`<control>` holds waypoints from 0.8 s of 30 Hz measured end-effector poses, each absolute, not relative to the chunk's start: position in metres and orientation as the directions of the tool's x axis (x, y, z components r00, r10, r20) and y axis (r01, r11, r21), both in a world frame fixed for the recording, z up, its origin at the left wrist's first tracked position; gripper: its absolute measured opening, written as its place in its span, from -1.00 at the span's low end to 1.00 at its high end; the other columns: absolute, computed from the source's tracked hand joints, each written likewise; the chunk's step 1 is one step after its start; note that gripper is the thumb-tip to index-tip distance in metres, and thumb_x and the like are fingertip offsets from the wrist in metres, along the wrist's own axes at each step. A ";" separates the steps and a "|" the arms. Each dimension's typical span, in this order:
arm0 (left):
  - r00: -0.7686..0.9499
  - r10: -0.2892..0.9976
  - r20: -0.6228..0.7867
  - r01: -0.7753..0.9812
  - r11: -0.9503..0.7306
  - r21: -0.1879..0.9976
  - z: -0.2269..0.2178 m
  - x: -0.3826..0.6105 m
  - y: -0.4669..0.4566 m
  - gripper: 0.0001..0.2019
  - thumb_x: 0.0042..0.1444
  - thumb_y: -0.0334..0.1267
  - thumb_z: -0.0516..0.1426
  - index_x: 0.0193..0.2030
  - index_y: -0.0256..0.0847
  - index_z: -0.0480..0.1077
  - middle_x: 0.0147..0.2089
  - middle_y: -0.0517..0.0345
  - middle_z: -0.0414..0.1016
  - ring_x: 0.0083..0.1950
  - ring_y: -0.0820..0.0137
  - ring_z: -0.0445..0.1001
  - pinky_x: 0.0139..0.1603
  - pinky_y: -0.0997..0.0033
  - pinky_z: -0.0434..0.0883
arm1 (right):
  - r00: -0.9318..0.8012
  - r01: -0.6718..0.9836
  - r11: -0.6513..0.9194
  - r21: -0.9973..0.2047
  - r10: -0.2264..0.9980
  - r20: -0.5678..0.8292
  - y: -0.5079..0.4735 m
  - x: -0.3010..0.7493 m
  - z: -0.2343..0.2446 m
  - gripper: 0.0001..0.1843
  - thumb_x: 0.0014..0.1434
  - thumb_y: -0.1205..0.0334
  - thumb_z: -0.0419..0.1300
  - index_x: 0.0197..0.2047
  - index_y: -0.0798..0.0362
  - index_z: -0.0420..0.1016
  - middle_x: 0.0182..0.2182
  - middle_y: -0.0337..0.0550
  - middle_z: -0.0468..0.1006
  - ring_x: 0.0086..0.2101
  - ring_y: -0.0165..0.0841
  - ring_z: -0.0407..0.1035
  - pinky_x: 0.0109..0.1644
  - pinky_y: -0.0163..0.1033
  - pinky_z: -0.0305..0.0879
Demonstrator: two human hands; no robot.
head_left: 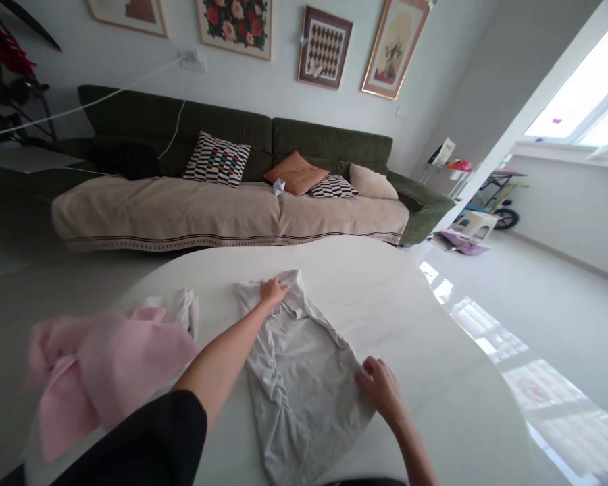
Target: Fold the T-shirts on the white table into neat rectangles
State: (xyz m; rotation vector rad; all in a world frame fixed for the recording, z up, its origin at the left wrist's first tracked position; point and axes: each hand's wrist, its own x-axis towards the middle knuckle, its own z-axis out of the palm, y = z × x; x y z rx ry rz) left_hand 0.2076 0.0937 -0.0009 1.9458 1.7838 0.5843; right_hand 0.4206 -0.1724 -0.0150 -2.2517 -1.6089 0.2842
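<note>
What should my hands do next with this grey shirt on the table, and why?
I'd probably smooth the rumpled middle of the grey shirt with your right hand. The fabric looks bunched there, and your left hand is resting on the collar, which should help keep the shirt in place on the white table.

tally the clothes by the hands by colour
grey shirt: 1
pink garment: 1
white garment: 1
total: 3
</note>
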 end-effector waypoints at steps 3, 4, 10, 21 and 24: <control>0.092 0.996 0.015 0.791 -0.082 0.606 0.003 0.209 0.102 -0.78 -0.05 -0.14 0.12 -0.33 -0.23 0.43 -0.27 0.05 0.50 -0.11 0.20 0.39 -0.16 0.37 0.26 | 0.314 0.906 -0.237 -0.352 0.932 0.182 -0.183 0.407 -0.010 -0.93 0.03 0.33 0.01 -0.46 -0.02 0.19 -0.50 -0.23 0.40 -0.42 -0.34 0.30 -0.36 -0.29 0.14; 0.101 0.995 0.022 0.780 -0.093 0.619 0.006 0.207 0.105 -0.79 -0.03 -0.13 0.10 -0.35 -0.22 0.43 -0.30 0.09 0.50 -0.15 0.24 0.41 -0.20 0.41 0.27 | 0.302 0.918 -0.220 -0.331 0.927 0.223 -0.187 0.403 -0.008 -0.91 0.05 0.35 0.00 -0.44 -0.03 0.19 -0.51 -0.23 0.39 -0.42 -0.32 0.30 -0.35 -0.27 0.14; 0.081 0.996 0.034 0.731 -0.082 0.677 0.017 0.177 0.108 -0.76 0.08 -0.16 -0.01 -0.29 -0.24 0.40 -0.34 0.19 0.47 -0.28 0.43 0.41 -0.38 0.56 0.26 | -0.020 0.969 0.128 -0.213 0.894 0.447 -0.208 0.382 -0.002 -0.62 0.04 0.53 -0.09 -0.12 0.01 0.28 -0.42 -0.14 0.37 -0.34 -0.25 0.25 -0.22 -0.14 0.21; 0.070 0.996 -0.058 0.790 -0.020 0.613 0.000 0.149 0.085 -0.81 0.06 -0.23 0.05 -0.25 -0.27 0.39 -0.43 0.13 0.47 -0.39 0.40 0.45 -0.39 0.51 0.33 | -0.133 0.929 0.222 -0.295 0.946 0.295 -0.234 0.378 -0.019 -0.46 0.03 0.52 -0.06 0.08 -0.02 0.26 -0.36 -0.13 0.39 -0.32 -0.30 0.31 -0.23 -0.17 0.35; 0.070 0.995 0.070 0.837 -0.097 0.538 0.012 0.153 0.079 -0.68 0.04 -0.28 0.06 -0.04 -0.27 0.29 -0.09 -0.09 0.41 -0.05 0.21 0.38 -0.10 0.28 0.32 | -0.172 0.907 0.248 -0.340 0.956 0.238 -0.236 0.374 -0.005 -0.64 0.08 0.34 0.06 -0.03 -0.03 0.36 -0.19 -0.05 0.41 -0.17 -0.23 0.31 -0.14 -0.13 0.35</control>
